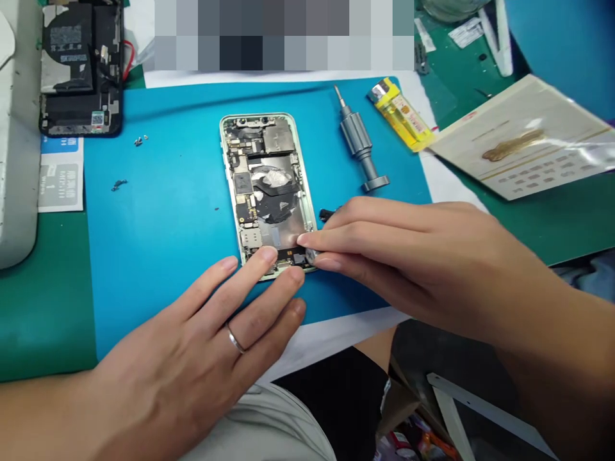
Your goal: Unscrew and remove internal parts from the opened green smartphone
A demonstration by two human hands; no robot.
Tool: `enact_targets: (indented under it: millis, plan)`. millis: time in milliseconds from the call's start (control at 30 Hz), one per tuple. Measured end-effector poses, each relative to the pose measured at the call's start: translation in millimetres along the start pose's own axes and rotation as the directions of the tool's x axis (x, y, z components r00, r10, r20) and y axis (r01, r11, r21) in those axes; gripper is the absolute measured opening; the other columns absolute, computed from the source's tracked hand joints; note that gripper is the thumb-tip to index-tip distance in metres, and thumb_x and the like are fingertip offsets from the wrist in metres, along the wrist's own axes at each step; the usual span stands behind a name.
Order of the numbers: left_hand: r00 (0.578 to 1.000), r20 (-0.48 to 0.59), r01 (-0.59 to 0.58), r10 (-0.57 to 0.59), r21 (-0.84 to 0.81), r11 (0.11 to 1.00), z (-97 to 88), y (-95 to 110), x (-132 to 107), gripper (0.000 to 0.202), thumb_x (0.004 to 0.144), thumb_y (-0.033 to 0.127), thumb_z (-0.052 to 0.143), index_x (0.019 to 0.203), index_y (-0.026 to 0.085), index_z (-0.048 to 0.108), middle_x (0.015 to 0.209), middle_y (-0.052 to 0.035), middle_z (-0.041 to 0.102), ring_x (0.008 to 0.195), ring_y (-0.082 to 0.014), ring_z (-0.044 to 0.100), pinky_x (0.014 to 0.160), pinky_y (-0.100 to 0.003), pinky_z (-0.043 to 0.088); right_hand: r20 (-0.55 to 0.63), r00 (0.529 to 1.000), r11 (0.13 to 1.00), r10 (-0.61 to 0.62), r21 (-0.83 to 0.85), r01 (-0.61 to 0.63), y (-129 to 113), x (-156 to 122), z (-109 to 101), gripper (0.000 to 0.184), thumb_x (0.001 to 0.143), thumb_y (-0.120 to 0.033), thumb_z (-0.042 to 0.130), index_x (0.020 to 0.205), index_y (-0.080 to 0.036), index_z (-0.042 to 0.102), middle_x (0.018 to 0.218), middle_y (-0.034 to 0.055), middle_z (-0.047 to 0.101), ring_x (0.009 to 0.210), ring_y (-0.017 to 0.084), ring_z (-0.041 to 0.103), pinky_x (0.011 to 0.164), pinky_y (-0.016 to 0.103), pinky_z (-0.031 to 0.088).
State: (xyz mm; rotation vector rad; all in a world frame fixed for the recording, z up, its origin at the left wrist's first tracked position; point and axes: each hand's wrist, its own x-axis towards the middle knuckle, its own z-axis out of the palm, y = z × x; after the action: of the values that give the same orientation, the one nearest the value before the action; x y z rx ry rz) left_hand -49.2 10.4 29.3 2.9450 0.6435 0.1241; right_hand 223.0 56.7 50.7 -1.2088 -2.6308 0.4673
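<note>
The phone (287,238) is lying open on the blue mat (163,256), inner side up. The left hand (192,333) is spreading its fingers over the phone's lower end, wearing 1 ring (235,339). The right hand (413,250) is pinching a small grey part (312,256), mostly hidden, at the lower right corner. Beyond, a screwdriver (358,137) is lying near a yellow lighter (402,116); leftward, 2 clusters of bits (139,141) are sitting apart. Green worktop (48,307) is showing around the mat.

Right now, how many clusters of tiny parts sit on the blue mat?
2: a silvery cluster and, nearer you, a dark cluster, left of the phone. Others may be hidden.
</note>
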Motion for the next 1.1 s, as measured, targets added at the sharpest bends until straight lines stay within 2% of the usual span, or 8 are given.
enact_targets:
  millis: [100, 233, 367, 633, 800, 967, 1100]
  plan:
    - [1.0, 0.003, 0.005, -0.005, 0.018, 1.0, 0.1, 1.2, 0.4, 0.095, 0.082, 0.051, 0.08, 0.159, 0.012, 0.041, 0.174, -0.0145, 0.026, 0.162, -0.0402, 0.019, 0.132, -0.054, 0.012, -0.013, 0.997, 0.996, -0.078, -0.045, 0.077, -1.0, 0.2, -1.2, 0.034, 0.112, -0.03, 0.044, 0.105, -0.018, 0.074, 0.094, 0.008, 0.076, 0.072, 0.018, 0.07, 0.053, 0.03, 0.046]
    - [1.0, -0.004, 0.002, -0.002, 0.028, 1.0, 0.6, 1.3, 0.9, 0.088, 0.085, 0.052, 0.077, 0.157, 0.013, 0.044, 0.173, -0.0135, 0.028, 0.161, -0.0398, 0.021, 0.13, -0.055, 0.017, -0.001, 0.999, 0.999, -0.04, -0.019, 0.04, -0.5, -1.0, -0.4, 0.032, 0.112, -0.029, 0.043, 0.111, -0.019, 0.073, 0.094, 0.0084, 0.075, 0.076, 0.019, 0.071, 0.059, 0.031, 0.052]
    - [1.0, -0.003, 0.006, -0.006, 0.027, 1.0, 1.8, 1.4, 1.7, 0.087, 0.086, 0.052, 0.077, 0.157, 0.014, 0.044, 0.173, -0.0134, 0.029, 0.161, -0.0396, 0.022, 0.129, -0.055, 0.019, -0.004, 0.999, 0.998, -0.053, -0.034, 0.052, 0.0, -0.8, 0.2, 0.031, 0.112, -0.032, 0.043, 0.112, -0.023, 0.073, 0.095, 0.0066, 0.075, 0.076, 0.018, 0.07, 0.058, 0.029, 0.051]
    - [1.0, -0.001, 0.01, -0.01, 0.042, 0.999, 0.4, 3.0, 1.4, 0.084, 0.088, 0.051, 0.076, 0.158, 0.015, 0.045, 0.173, -0.0119, 0.03, 0.162, -0.0398, 0.02, 0.129, -0.055, 0.023, -0.065, 0.989, 0.99, -0.13, -0.071, 0.126, 1.3, -0.2, 2.1, 0.018, 0.109, -0.028, 0.053, 0.106, -0.022, 0.07, 0.089, 0.0051, 0.074, 0.069, 0.015, 0.068, 0.054, 0.026, 0.051]
    - [1.0, -0.004, 0.019, -0.019, 0.056, 0.998, 1.3, 3.2, 1.2, 0.081, 0.089, 0.053, 0.074, 0.157, 0.017, 0.047, 0.173, -0.0105, 0.031, 0.162, -0.0384, 0.021, 0.129, -0.054, 0.024, -0.026, 0.997, 0.995, -0.078, -0.066, 0.076, 0.4, -1.7, 3.1, 0.028, 0.111, -0.03, 0.045, 0.108, -0.022, 0.071, 0.09, 0.0063, 0.074, 0.07, 0.018, 0.069, 0.054, 0.028, 0.051]
    - [1.0, -0.01, 0.018, -0.018, 0.035, 0.999, 2.0, 2.4, 2.9, 0.082, 0.088, 0.05, 0.076, 0.157, 0.016, 0.047, 0.173, -0.0108, 0.031, 0.162, -0.0388, 0.021, 0.129, -0.054, 0.022, -0.027, 0.996, 0.994, -0.082, -0.075, 0.079, -0.7, -1.1, 3.1, 0.027, 0.11, -0.029, 0.047, 0.106, -0.021, 0.072, 0.09, 0.0068, 0.074, 0.069, 0.018, 0.068, 0.053, 0.028, 0.05]
    - [1.0, 0.003, 0.02, -0.02, 0.033, 0.999, 0.7, 2.7, 2.3, 0.083, 0.088, 0.051, 0.075, 0.157, 0.016, 0.046, 0.174, -0.0103, 0.029, 0.162, -0.0385, 0.019, 0.129, -0.053, 0.023, -0.036, 0.995, 0.993, -0.093, -0.083, 0.09, -0.6, -0.8, 4.3, 0.025, 0.11, -0.03, 0.048, 0.108, -0.024, 0.072, 0.089, 0.0052, 0.074, 0.067, 0.017, 0.066, 0.051, 0.027, 0.047]
